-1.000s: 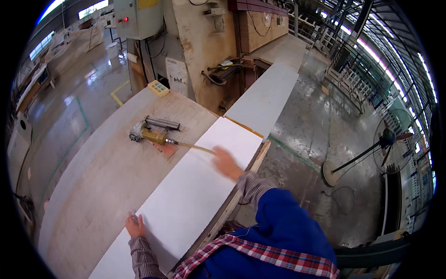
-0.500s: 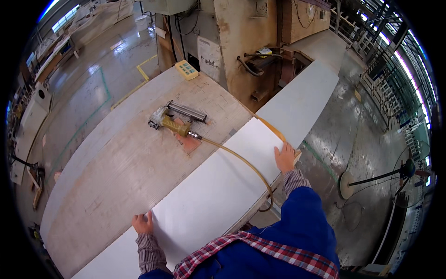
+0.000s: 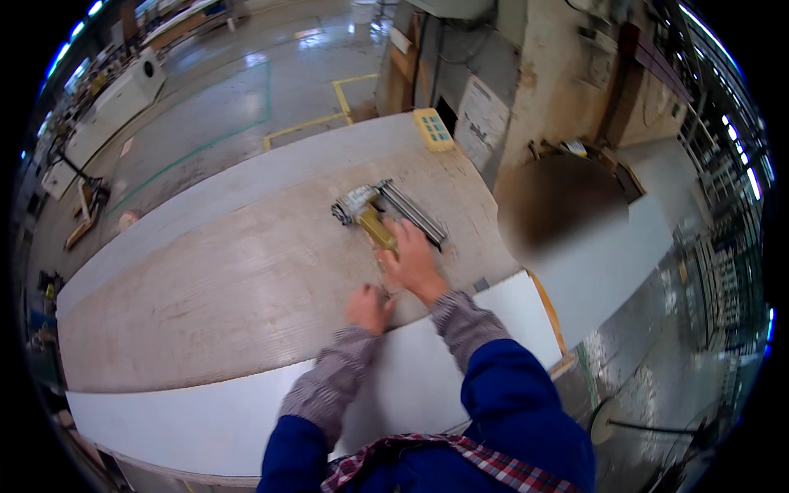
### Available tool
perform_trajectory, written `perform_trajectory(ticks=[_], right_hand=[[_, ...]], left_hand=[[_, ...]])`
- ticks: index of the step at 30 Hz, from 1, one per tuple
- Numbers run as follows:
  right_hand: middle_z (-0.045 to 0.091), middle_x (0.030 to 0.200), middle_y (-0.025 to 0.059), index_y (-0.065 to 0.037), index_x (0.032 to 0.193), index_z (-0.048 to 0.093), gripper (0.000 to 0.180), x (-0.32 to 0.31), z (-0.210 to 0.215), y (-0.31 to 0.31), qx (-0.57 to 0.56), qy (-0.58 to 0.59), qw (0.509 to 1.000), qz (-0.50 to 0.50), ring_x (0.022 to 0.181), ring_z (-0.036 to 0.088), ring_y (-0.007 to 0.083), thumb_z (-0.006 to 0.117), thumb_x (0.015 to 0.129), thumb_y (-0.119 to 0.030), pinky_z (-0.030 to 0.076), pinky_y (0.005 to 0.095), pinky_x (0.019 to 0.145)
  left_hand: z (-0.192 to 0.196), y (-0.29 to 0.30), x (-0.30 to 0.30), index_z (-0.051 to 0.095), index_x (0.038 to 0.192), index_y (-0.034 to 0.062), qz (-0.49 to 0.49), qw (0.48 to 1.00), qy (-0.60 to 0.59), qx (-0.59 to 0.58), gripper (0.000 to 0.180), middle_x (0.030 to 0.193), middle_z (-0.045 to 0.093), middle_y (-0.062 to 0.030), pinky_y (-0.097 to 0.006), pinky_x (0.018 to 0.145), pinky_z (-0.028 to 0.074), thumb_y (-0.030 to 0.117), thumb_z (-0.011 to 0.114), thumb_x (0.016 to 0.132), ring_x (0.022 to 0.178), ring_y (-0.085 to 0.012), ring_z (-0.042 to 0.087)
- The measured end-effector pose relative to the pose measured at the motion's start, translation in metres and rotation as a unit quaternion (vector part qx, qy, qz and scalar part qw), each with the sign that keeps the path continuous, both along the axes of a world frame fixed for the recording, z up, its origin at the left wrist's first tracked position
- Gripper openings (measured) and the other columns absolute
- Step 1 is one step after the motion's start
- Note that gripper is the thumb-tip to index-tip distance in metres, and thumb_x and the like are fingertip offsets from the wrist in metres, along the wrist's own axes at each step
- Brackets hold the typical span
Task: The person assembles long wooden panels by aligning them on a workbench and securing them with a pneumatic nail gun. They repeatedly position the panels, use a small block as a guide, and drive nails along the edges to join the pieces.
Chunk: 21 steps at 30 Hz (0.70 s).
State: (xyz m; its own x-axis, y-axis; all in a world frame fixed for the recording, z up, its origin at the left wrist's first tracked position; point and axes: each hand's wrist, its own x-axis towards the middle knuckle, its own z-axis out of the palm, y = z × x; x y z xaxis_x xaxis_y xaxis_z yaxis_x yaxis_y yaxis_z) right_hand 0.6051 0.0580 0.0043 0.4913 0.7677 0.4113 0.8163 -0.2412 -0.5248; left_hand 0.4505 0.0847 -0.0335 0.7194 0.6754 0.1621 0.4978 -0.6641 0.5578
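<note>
An air nail gun (image 3: 359,201) with an olive handle and a long metal magazine lies on the worn brown board (image 3: 214,296). My right hand (image 3: 412,261) reaches over the lower end of its handle, thumb on one side and fingers on the other. Just nearer and to the left, my left hand (image 3: 369,310) is closed low over the board; what its fingers hold is hidden. The hose and its coupling are out of sight behind my hands. Under my forearms lies a long white panel (image 3: 197,423) along the near edge, with a yellow-brown strip (image 3: 546,312) at its right end.
A yellow box with blue buttons (image 3: 434,130) sits at the board's far corner. Behind it stands a stained machine column (image 3: 542,74). A pale grey surface (image 3: 608,263) extends to the right. A stand with a round base (image 3: 604,423) is on the floor at right.
Both hands have left the white panel and come together at the nail gun's handle. My right hand is now on the handle. The view has turned left.
</note>
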Motion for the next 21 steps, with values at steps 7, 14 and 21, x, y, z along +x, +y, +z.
perform_trajectory(ticks=[7, 14, 21], right_hand=[[0.052, 0.106, 0.0251, 0.001, 0.113, 0.044, 0.041, 0.017, -0.029, 0.052, -0.157, 0.148, 0.976, 0.017, 0.099, 0.052, 0.0388, 0.054, 0.078, -0.018, 0.042, 0.0464, 0.083], [0.057, 0.093, 0.0270, 0.005, 0.108, 0.040, 0.056, 0.073, 0.018, -0.050, -0.257, 0.044, 0.961, -0.093, 0.087, 0.056, 0.0425, 0.066, 0.063, -0.016, 0.045, 0.0442, 0.076], [0.056, 0.071, 0.0143, 0.007, 0.108, 0.042, 0.050, 0.067, 0.042, -0.155, -0.258, -0.045, 0.963, 0.064, 0.062, 0.059, 0.0254, 0.064, 0.065, -0.007, 0.048, 0.0399, 0.055]], left_hand=[[-0.073, -0.022, 0.089, 0.042, 0.116, -0.0013, 0.138, 0.988, -0.025, 0.069, 0.045, 0.107, 0.050, -0.0173, -0.046, 0.079, 0.042, 0.025, 0.055, 0.082, 0.096, -0.0327, 0.050], [0.032, -0.019, 0.046, 0.046, 0.117, 0.0063, 0.064, 0.966, 0.084, -0.236, 0.069, 0.111, 0.049, -0.0216, -0.042, 0.080, 0.045, 0.034, 0.073, 0.060, 0.096, -0.0334, 0.053], [0.035, 0.007, -0.184, 0.029, 0.135, 0.0048, -0.023, 0.760, -0.234, -0.605, 0.078, 0.120, 0.046, -0.0121, -0.029, 0.079, 0.044, 0.023, 0.063, 0.068, 0.093, -0.0169, 0.050]])
